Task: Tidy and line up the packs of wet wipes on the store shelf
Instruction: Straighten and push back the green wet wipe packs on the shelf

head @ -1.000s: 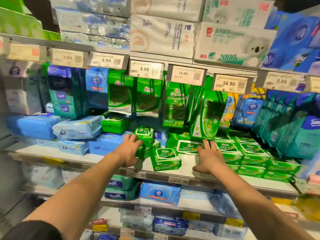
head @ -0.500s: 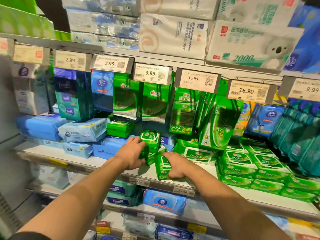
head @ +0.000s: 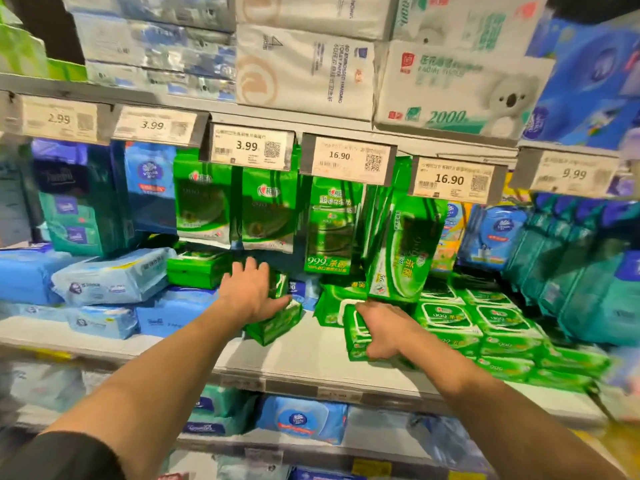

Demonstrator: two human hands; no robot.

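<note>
My left hand [head: 251, 292] lies over a small stack of green wet-wipe packs [head: 277, 322] near the middle of the white shelf [head: 304, 358], fingers wrapped over the top and the thumb on the side. My right hand [head: 384, 332] grips another green wet-wipe pack [head: 356, 336] at its right end, tilted on its edge. Right of it, several flat green packs [head: 450, 317] lie in rows. More green packs [head: 199, 268] are stacked behind my left hand.
Green hanging pouches [head: 266, 213] and price tags [head: 249, 147] hang just above my hands. Blue wipe packs [head: 110, 278] fill the shelf's left side, teal packs [head: 588, 285] the right. Tissue bundles [head: 304, 71] sit on the shelf above, blue packs [head: 301, 419] on the shelf below.
My right hand has slid its green pack to the right, toward the flat rows. My left hand has moved further over the top of the small stack. The view has come closer.
</note>
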